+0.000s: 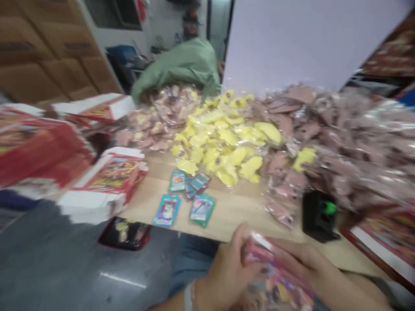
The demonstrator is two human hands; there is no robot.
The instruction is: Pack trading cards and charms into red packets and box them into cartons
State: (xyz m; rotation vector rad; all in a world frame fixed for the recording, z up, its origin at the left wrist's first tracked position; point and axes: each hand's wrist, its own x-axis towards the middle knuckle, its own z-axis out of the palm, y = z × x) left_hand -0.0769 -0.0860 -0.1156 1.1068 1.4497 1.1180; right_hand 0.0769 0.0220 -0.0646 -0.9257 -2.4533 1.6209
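My left hand (pixel 228 270) and my right hand (pixel 308 263) are both closed around a pink and red printed packet (pixel 279 280) at the lower right, just off the table's front edge. Its surface looks shiny, and a white strip shows at its upper end. Motion blur and my fingers hide much of it. Beyond my left hand, trading cards lie on the wooden table (pixel 236 211): a blue-edged card (pixel 167 210), a small green-edged stack (pixel 201 210) and several more behind. A black holder with a green spot (pixel 319 216) stands past my right hand.
Yellow plastic-wrapped pieces (pixel 223 142) are heaped mid-table, between brownish-pink wrapped pieces (pixel 356 142) and a mixed pile (pixel 162 116) spilling from a green sack (pixel 184 65). Flattened red and white cartons (pixel 110 175) are stacked at left. A black tray (pixel 125 233) sits below the table edge.
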